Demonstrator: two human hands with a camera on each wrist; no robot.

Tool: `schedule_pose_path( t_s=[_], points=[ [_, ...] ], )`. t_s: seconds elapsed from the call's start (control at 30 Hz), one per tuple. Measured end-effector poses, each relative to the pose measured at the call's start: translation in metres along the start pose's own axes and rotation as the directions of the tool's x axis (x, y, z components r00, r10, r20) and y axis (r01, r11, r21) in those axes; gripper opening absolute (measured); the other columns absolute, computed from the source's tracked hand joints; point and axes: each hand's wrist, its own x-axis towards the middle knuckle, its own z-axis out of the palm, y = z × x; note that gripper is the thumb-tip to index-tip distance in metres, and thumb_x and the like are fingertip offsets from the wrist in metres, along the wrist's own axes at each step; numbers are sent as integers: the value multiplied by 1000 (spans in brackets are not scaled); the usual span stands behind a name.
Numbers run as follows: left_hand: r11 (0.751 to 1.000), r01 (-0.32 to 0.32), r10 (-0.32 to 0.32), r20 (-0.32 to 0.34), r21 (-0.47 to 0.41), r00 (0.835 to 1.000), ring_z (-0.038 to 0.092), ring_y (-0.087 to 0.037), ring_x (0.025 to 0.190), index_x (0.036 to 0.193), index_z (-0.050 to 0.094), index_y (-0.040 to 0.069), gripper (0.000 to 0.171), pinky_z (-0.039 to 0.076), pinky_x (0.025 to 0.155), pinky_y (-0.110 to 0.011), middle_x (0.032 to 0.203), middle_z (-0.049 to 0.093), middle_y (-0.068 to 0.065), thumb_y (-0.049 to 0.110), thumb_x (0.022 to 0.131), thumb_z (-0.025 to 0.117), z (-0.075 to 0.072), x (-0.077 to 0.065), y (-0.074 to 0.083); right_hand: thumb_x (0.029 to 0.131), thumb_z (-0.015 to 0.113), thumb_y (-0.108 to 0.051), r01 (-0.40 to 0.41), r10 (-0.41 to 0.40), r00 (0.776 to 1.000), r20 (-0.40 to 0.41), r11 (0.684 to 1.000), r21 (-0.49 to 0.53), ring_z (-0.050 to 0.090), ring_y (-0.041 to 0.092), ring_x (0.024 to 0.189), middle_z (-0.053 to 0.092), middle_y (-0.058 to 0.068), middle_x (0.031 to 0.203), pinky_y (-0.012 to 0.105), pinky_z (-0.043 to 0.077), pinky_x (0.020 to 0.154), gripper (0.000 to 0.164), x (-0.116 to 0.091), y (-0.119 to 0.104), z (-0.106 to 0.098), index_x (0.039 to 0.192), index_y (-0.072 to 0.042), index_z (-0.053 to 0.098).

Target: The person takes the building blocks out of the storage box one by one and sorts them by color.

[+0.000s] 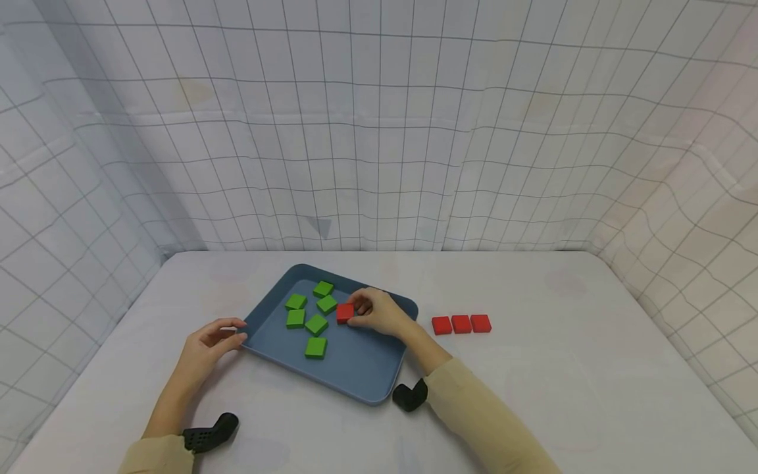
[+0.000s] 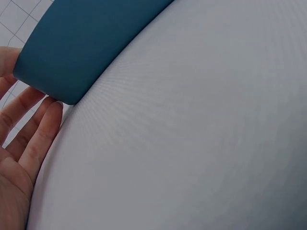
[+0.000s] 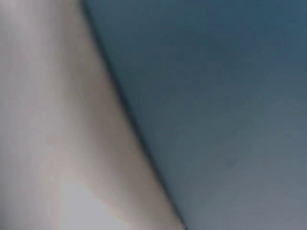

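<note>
My right hand [image 1: 383, 315] pinches a red square block [image 1: 345, 313] between thumb and fingers, inside the blue-grey tray [image 1: 361, 368]. Whether that block touches the tray floor, I cannot tell. Left of it lie several green square blocks [image 1: 316, 347], loosely spread over the tray's left half. At the tray's left corner, my left hand [image 1: 204, 350] holds the rim between thumb and fingers. Close up in the left wrist view, the fingers [image 2: 48, 122] meet the tray's corner [image 2: 53, 76] from below. The right wrist view is blurred and shows mostly tray [image 3: 230, 96].
Three red square blocks [image 1: 461, 324] sit in a row on the white table [image 1: 568, 382], right of the tray. Grid-patterned white curtains [image 1: 379, 145] hang behind and at both sides. Each wrist carries a black device, such as the left one [image 1: 211, 432].
</note>
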Motion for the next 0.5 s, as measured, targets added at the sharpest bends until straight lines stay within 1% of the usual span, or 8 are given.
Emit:
schedule_pose_path(
  t_s=[0.1, 0.37, 0.5],
  points=[
    [1000, -2, 2, -1, -3, 1000, 52, 0, 85, 110, 56, -7, 28, 49, 68, -16, 98, 57, 20, 10, 89, 60, 1, 0, 1, 79, 71, -9, 14, -14, 1000, -11, 1000, 22, 55, 15, 82, 58, 8, 94, 19, 47, 70, 34, -1, -1, -2, 110, -3, 59],
    [1000, -5, 5, 1, -7, 1000, 53, 0, 85, 110, 55, -8, 28, 49, 68, -16, 98, 57, 19, 9, 89, 60, 1, 0, 0, 79, 72, -9, 65, -65, 997, -46, 998, 1, 57, 18, 84, 58, 9, 97, 20, 48, 71, 35, -7, -4, -10, 111, -2, 59],
    [1000, -6, 6, -3, -8, 1000, 52, 0, 85, 110, 55, -8, 28, 48, 68, -16, 98, 57, 20, 9, 88, 60, 1, 0, 0, 78, 72, -9, 58, -58, 997, -56, 998, -3, 57, 18, 86, 58, 9, 100, 19, 48, 73, 36, -13, -7, -17, 111, -4, 59]
  ],
)
